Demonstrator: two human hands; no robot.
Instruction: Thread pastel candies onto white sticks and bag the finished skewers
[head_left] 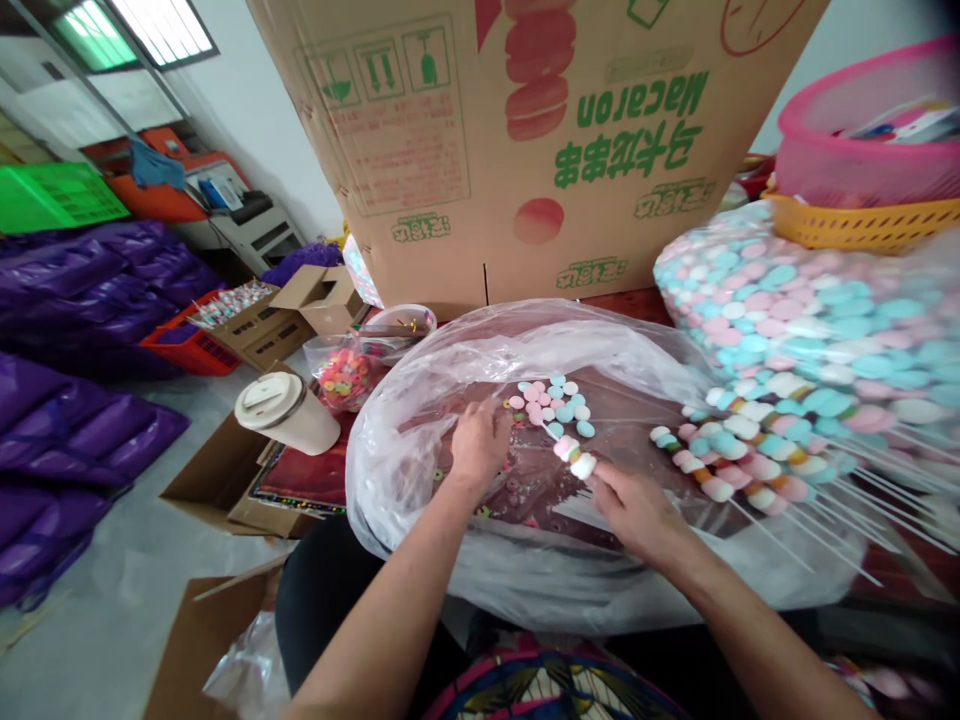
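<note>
My left hand (480, 440) reaches into a clear plastic bag (420, 420), fingers curled down beside a small heap of loose pink, blue and white marshmallows (551, 400). What its fingertips hold is hidden. My right hand (637, 510) pinches a thin skewer (574, 458) that carries two marshmallows near its tip. To the right lies a pile of filled skewers (735, 450), their sticks pointing right and toward me.
A large bag of marshmallows (810, 310) rises at right under yellow and pink baskets (862, 220). A big "Macaron" cardboard box (525, 150) stands behind. A lidded cup (285, 412), a bag of coloured candies (345, 375) and open cartons sit at left.
</note>
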